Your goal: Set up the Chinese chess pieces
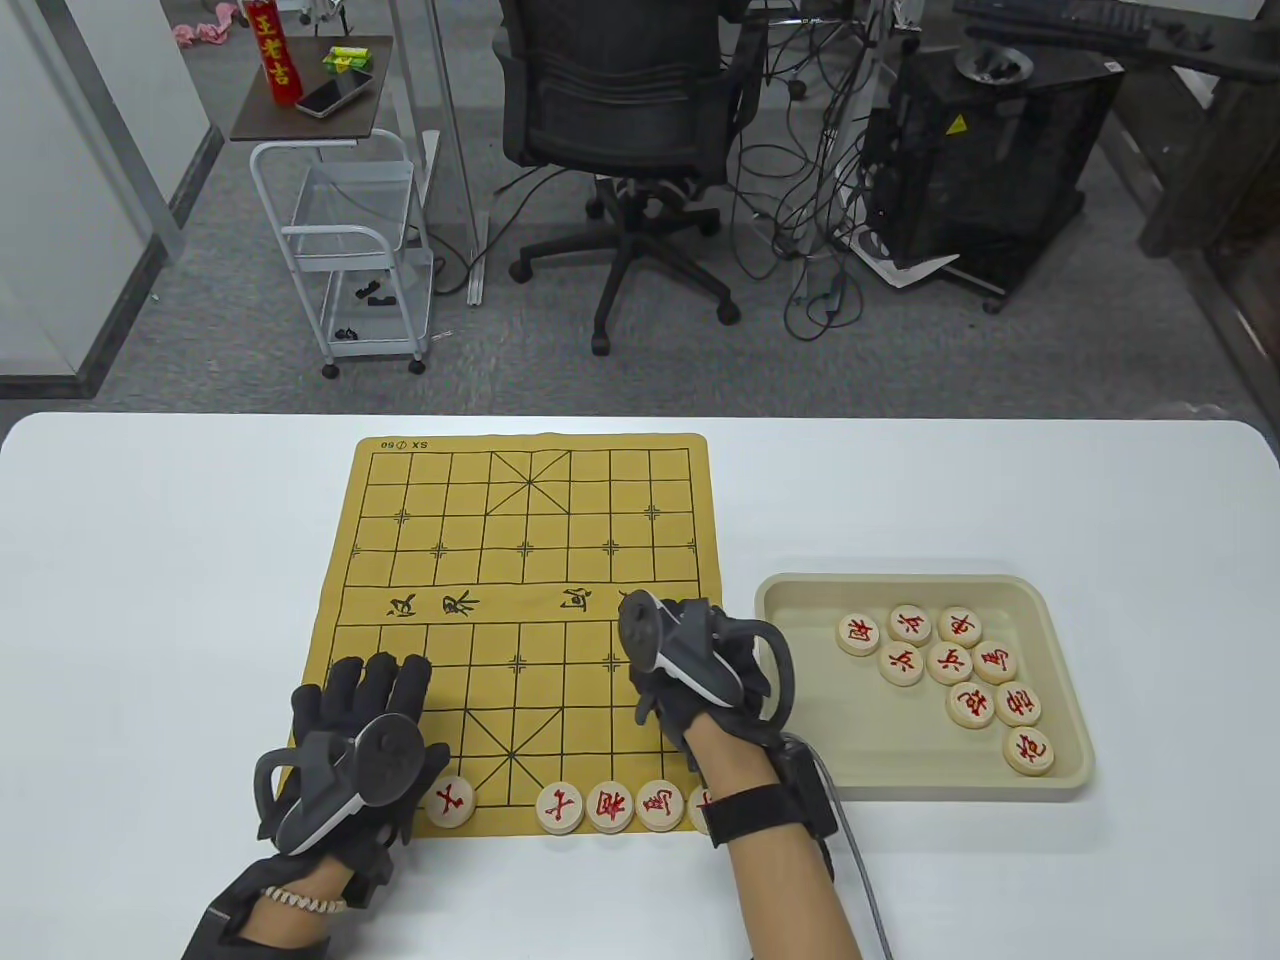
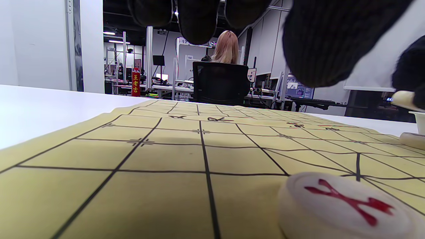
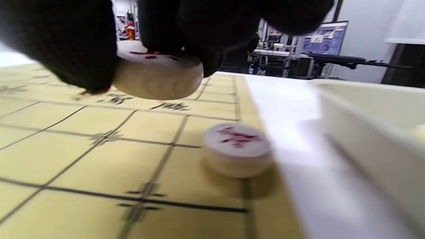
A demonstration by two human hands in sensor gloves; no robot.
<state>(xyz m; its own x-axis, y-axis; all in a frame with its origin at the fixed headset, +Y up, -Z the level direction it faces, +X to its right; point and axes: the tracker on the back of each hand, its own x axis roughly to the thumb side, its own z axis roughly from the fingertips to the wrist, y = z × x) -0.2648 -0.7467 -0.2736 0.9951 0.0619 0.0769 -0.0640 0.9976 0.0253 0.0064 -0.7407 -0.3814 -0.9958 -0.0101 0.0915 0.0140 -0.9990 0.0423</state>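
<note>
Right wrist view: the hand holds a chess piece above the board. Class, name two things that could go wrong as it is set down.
1. The held piece could knock the piece already standing near the board's right edge.
2. The right hand hides the board from above, so it may miss the intersection.

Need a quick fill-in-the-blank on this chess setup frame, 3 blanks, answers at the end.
1. The right hand pinches a chess piece marked in ____ ink, above the board.
2. The pieces not yet placed lie in the beige ____, to the right of the board.
3. The tray holds ____ pieces.

Missing words: red; tray; nine
</note>
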